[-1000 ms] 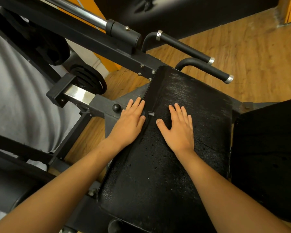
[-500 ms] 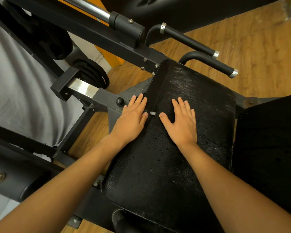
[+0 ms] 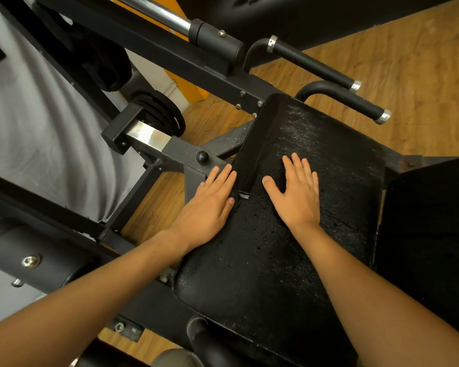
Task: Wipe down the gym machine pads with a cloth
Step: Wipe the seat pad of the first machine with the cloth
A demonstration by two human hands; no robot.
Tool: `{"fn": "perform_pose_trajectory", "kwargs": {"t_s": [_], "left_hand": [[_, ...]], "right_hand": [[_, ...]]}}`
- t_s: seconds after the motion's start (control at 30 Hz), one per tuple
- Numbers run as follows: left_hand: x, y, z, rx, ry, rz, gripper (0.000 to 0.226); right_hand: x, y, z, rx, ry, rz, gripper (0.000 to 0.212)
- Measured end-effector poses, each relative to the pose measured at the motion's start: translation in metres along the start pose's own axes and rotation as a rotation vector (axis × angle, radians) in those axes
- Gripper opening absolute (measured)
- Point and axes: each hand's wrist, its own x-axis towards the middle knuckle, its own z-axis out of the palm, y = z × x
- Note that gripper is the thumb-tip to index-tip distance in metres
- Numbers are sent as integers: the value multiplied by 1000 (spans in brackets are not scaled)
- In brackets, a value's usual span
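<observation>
A worn black seat pad (image 3: pixel 297 250) of the gym machine fills the middle of the view, its surface cracked and speckled. A black cloth (image 3: pixel 252 160) lies over the pad's left edge, with a small white tag (image 3: pixel 243 194) showing. My left hand (image 3: pixel 210 205) rests flat with straight fingers on the pad's left edge, beside the cloth. My right hand (image 3: pixel 297 192) lies flat on the pad, fingers spread, just right of the cloth. Neither hand grips anything.
Two black handle bars (image 3: pixel 342 99) with chrome caps stick out behind the pad. The black machine frame (image 3: pixel 170 62) and weight plates (image 3: pixel 159 112) stand at the left. Another black pad (image 3: pixel 429 234) sits at the right. Wooden floor (image 3: pixel 408 75) lies beyond.
Both hands stay flat in the same spots on the pad. The view has shifted slightly, bringing more of the frame's lower left into sight.
</observation>
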Motion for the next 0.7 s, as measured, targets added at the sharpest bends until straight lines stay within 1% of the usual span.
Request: {"fn": "perform_pose_trajectory", "kwargs": {"t_s": [0.2,0.43,0.53,0.7], "left_hand": [[4,6,0,1,24,-17,61],[-36,-3,3,-19,-20,-9,62],[-59,-5,7,20,-41,6,62],[-58,-6,7,60,-64,28,62]], "right_hand": [[0,1,1,-3,2,2,75],[0,1,0,2,-3,-1,75],[0,2,0,2,-3,-6,74],[0,1,0,-16,-2,-14,75]]}}
